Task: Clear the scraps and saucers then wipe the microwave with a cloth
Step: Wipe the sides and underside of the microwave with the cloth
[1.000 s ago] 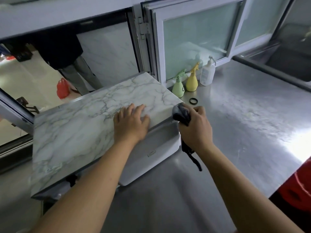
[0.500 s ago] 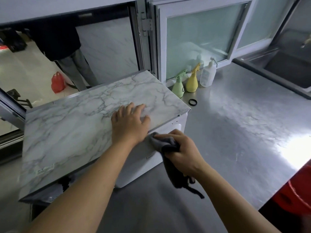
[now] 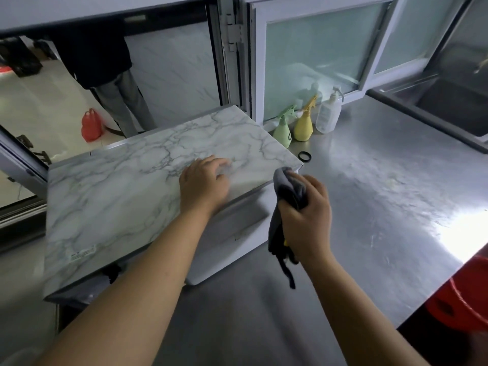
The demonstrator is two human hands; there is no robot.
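At the upper left of the frame, through the open window, you see a red jug (image 3: 91, 125) on the pale floor and a person's legs (image 3: 124, 101) standing just right of it. Below that, filling the left and centre, sits the microwave (image 3: 137, 207), its top covered in a marble pattern and its white front facing the lower right. Your left hand (image 3: 204, 184) lies flat on that top near the right front edge, fingers straight and slightly spread, holding nothing. Just to the right, your right hand (image 3: 306, 217) has its fingers curled tight round a grey cloth (image 3: 289, 191), which is bunched against the upper right corner of the microwave's front; the cloth's loose end hangs down below your fist. I cannot tell whether the cloth is actually pressing on the surface, as your hand covers the contact. Further right, in the upper centre, a black ring (image 3: 305, 156) lies on the steel counter (image 3: 369, 207), with a green spray bottle (image 3: 282, 128), a yellow spray bottle (image 3: 303, 125) and a clear pump bottle (image 3: 328, 114) lined up along the window frame. A red bucket (image 3: 464, 299) shows at the lower right edge.
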